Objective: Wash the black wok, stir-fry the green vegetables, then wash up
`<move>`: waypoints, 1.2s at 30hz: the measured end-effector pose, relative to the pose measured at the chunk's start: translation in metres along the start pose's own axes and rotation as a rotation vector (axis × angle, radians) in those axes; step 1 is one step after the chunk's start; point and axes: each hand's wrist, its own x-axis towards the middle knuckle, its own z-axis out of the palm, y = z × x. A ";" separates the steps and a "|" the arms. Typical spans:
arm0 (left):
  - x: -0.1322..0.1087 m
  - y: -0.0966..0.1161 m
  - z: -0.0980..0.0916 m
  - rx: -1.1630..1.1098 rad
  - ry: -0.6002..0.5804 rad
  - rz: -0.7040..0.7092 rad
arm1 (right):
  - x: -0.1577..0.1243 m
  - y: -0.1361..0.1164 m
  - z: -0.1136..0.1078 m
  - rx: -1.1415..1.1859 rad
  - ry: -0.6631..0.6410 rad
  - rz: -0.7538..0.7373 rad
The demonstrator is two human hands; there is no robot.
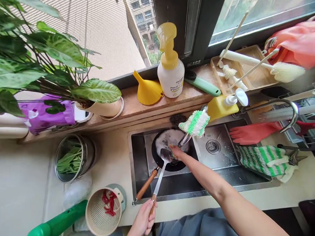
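Hands meet over a steel sink (223, 160): at six o'clock the left hand (142, 221) closes around the wooden grip of a metal spatula (157, 181); at center the right hand (177, 152), fingers narrowed, rests on its blade, grip unclear, above a sudsy black frying pan (156, 157). Soapy wet metal could slip, tipping the pan.
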 end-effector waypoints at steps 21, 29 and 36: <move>0.013 -0.006 0.017 -0.056 0.021 0.053 | -0.140 0.013 -0.141 -0.743 0.689 -0.478; 0.019 -0.004 0.021 -0.071 0.020 0.056 | -0.131 0.004 -0.145 -1.000 0.634 -0.405; 0.027 -0.008 0.020 -0.109 0.031 0.072 | -0.137 0.023 -0.127 -0.862 0.554 -0.330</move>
